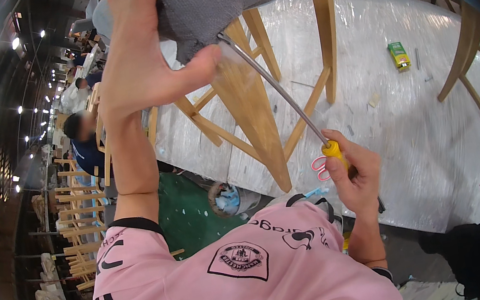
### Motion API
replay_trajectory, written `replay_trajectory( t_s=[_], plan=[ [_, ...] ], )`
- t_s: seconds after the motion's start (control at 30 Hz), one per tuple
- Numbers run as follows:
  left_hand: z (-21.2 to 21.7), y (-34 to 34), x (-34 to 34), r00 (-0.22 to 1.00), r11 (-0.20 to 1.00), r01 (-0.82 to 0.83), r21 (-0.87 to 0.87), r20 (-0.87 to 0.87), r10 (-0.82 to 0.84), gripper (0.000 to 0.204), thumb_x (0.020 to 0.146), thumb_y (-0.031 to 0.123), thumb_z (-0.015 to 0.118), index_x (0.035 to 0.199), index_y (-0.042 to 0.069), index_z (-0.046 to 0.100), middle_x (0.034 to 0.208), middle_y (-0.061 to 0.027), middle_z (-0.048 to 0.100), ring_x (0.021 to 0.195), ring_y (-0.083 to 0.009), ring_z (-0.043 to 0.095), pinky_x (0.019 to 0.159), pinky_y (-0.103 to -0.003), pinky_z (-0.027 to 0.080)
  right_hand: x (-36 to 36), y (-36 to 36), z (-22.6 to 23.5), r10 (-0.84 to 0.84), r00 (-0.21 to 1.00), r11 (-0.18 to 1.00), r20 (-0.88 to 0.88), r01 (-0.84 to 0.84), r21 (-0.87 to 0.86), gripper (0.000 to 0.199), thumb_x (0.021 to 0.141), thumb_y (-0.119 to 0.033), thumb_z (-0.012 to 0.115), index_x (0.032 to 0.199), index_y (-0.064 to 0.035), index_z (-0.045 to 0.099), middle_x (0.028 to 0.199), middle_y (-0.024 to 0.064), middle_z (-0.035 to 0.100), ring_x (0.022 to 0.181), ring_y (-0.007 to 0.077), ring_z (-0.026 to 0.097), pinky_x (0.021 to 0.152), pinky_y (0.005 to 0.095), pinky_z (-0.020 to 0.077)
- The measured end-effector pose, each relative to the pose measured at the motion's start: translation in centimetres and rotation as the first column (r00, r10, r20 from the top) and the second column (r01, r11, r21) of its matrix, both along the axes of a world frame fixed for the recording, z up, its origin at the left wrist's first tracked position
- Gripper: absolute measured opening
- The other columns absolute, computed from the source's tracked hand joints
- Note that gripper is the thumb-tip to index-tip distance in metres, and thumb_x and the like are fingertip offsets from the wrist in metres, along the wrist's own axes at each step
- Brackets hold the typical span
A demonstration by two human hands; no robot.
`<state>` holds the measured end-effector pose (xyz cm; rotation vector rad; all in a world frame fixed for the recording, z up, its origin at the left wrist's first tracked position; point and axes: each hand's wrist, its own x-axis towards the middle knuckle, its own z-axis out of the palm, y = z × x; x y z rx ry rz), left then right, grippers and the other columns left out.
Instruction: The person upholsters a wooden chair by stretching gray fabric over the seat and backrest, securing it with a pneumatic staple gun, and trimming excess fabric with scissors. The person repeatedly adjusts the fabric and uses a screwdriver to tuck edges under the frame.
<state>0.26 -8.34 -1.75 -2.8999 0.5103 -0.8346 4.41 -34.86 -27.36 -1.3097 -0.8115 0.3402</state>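
My right hand [355,173] is closed around the yellow handle of a screwdriver [285,96]. Its long metal shaft slants up to the left, the tip meeting the edge of grey fabric [201,16] where a wooden chair leg [251,120] begins. My left hand [136,60] lies against this upholstered part of the chair, fingers bent over its top and partly cut off by the frame. The left thumb stretches out below the fabric, close to the screwdriver tip. Something clear and filmy, blurred, shows beside the thumb.
The chair is over a table [388,146] covered in clear plastic wrap. Red-handled scissors [319,168] lie near my right hand; a green and yellow box [399,56] lies farther right. Another wooden frame [464,54] is at the right, a bucket [231,198] below. A person [87,145] sits left among stacked chair frames.
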Motion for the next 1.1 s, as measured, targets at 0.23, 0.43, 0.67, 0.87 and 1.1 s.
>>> replay_trajectory(
  t_s=[0.23, 0.43, 0.67, 0.87, 1.1],
  plan=[
    [0.1, -1.2, -0.7, 0.998, 0.998, -0.059, 0.001, 0.002, 0.059, 0.071, 0.057, 0.018, 0.077, 0.124, 0.007, 0.054, 0.141, -0.0235, 0.049, 0.131, -0.0372, 0.045, 0.112, -0.049, 0.031, -2.4, 7.0, -2.5, -0.188, 0.980, 0.969, 0.060, 0.175, 0.175, 0.036, 0.093, -0.010, 0.072, 0.127, 0.0022, 0.068, 0.082, 0.0111, 0.066, 0.067, 0.0176, 0.060, 0.062, 0.0280, 0.0467],
    [0.1, 0.2, -0.4, 0.997, 0.996, 0.080, -0.045, 0.004, -0.080, 0.071, 0.067, 0.029, 0.085, 0.128, 0.007, 0.056, 0.137, -0.0218, 0.053, 0.131, -0.0365, 0.046, 0.113, -0.049, 0.031, -4.1, 9.6, -4.5, -0.046, 0.992, 0.955, -0.119, 0.079, 0.287, 0.037, 0.097, -0.017, 0.071, 0.128, 0.0018, 0.067, 0.081, 0.0065, 0.065, 0.068, 0.0119, 0.057, 0.061, 0.0261, 0.0441],
    [3.0, 4.2, 1.0, 0.994, 0.982, 0.022, -0.186, -0.101, -0.041, 0.087, 0.074, 0.068, 0.080, 0.131, 0.005, 0.062, 0.126, -0.0160, 0.066, 0.114, -0.0324, 0.065, 0.098, -0.044, 0.050, -4.8, 4.3, -6.0, 0.002, 0.977, 0.987, -0.211, 0.033, 0.160, 0.049, 0.103, -0.031, 0.064, 0.138, 0.0022, 0.060, 0.080, 0.0007, 0.063, 0.060, 0.0043, 0.049, 0.056, 0.0211, 0.0409],
    [2.8, 3.9, 4.0, 0.999, 0.996, 0.034, -0.086, 0.005, -0.033, 0.085, 0.080, 0.076, 0.068, 0.122, 0.002, 0.069, 0.109, -0.0204, 0.073, 0.103, -0.0376, 0.070, 0.093, -0.045, 0.053, -9.5, -0.5, -3.8, -0.394, 0.858, 0.913, -0.330, 0.407, -0.033, 0.063, 0.103, -0.028, 0.064, 0.156, -0.0028, 0.040, 0.097, 0.0061, 0.064, 0.062, 0.0054, 0.049, 0.057, 0.0202, 0.0423],
    [5.0, 3.9, 5.0, 0.981, 0.986, 0.164, 0.020, -0.111, -0.161, 0.082, 0.082, 0.067, 0.070, 0.133, 0.004, 0.062, 0.125, -0.0219, 0.069, 0.117, -0.0390, 0.065, 0.103, -0.046, 0.048, -15.5, -0.3, 2.5, -0.674, 0.717, 0.716, -0.177, 0.693, 0.084, 0.049, 0.097, -0.011, 0.071, 0.140, -0.0019, 0.048, 0.110, 0.0127, 0.067, 0.064, 0.0056, 0.052, 0.056, 0.0192, 0.0435]
  ],
)
